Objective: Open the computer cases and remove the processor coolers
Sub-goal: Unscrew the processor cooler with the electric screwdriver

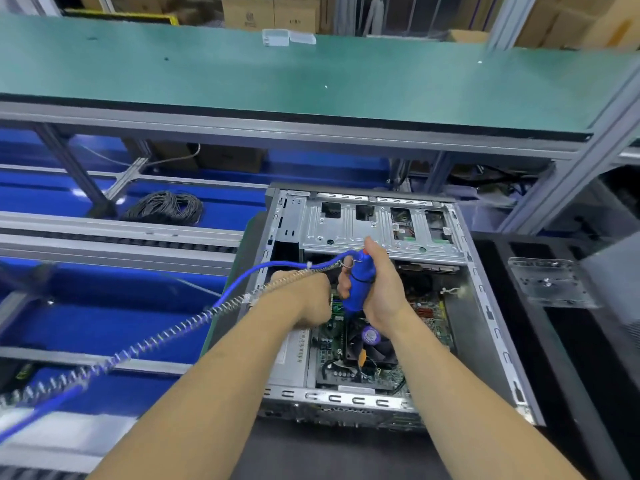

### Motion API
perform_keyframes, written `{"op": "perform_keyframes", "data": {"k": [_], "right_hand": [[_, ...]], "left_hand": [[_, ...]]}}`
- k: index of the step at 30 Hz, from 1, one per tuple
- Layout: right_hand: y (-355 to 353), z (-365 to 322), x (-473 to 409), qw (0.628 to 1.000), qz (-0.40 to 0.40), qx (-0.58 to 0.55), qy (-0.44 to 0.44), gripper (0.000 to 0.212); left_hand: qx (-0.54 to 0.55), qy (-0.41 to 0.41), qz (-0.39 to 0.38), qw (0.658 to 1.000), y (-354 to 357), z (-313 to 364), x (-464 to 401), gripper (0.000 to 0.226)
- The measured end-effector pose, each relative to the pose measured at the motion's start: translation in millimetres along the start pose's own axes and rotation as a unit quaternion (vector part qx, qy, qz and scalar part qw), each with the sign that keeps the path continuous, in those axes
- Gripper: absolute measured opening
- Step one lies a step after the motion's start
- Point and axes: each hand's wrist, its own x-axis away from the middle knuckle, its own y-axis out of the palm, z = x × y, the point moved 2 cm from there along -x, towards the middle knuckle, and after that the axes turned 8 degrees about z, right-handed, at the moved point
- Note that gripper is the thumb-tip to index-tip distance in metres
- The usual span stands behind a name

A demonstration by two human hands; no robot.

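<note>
The computer case (391,299) lies open on the desk (329,452), its side panel off and the circuit board exposed. The right hand (382,289) wraps its fingers around a blue powered screwdriver (360,282), held upright with the tip pointing down into the case just above the cooler (372,344), a dark fan with a purple sticker at its hub, near the middle of the board. The left hand (304,296) reaches in beside the tool at the cooler's far left corner; its fingers curl downward, but what they touch is hidden, so I cannot tell whether they hold anything. A blue hose with a coiled cord (194,317) trails off to the left from the tool's top.

The step in hand looks like undoing the cooler's mounting screws. To do it well, keep the driver straight over each screw so the bit does not slip onto the board, loosen opposite corners in turn, and steady the cooler so it lifts evenly. Mind the fan's cable before lifting.
</note>
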Motion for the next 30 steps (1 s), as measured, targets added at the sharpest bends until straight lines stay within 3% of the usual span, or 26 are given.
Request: {"op": "perform_keyframes", "data": {"k": [3, 7, 10, 12, 14, 17, 18, 24, 30], "right_hand": [[-1.0, 2.2, -0.3, 1.000, -0.004, 0.029, 0.011, 0.055], [-3.4, 0.7, -0.9, 1.000, 0.009, 0.005, 0.012, 0.056], [-2.8, -0.6, -1.5, 1.000, 0.010, -0.005, -0.002, 0.059], [-1.9, -0.8, -1.6, 1.000, 0.006, 0.000, -0.013, 0.068], [-1.4, 0.0, -1.6, 1.000, 0.000, 0.013, -0.024, 0.069], [-2.4, 0.7, -1.0, 0.999, -0.011, 0.026, -0.033, 0.055], [-3.1, 0.7, -0.7, 0.999, -0.011, 0.028, -0.032, 0.055], [-5.5, 3.9, -0.9, 0.999, -0.011, 0.025, -0.025, 0.059], [-4.7, 4.2, -0.1, 0.999, -0.019, 0.035, -0.032, 0.063]], "left_hand": [[-0.170, 0.017, -0.008, 0.985, 6.4, 19.7, 1.3, 0.013], [-0.446, 0.075, -0.018, 0.892, 40.2, 40.4, 21.4, 0.038], [-0.517, 0.118, -0.049, 0.846, 57.5, 43.1, 35.0, 0.049], [-0.479, 0.134, -0.033, 0.867, 58.0, 41.8, 33.2, 0.042], [-0.373, 0.122, -0.022, 0.920, 56.8, 42.2, 35.3, 0.031], [-0.478, 0.171, -0.031, 0.861, 54.0, 40.3, 36.3, 0.025], [-0.483, 0.168, -0.030, 0.859, 55.3, 40.1, 35.8, 0.025], [-0.427, 0.140, -0.001, 0.893, 51.9, 41.5, 38.3, 0.016], [-0.399, 0.143, 0.023, 0.906, 48.3, 42.1, 40.7, 0.028]]}}
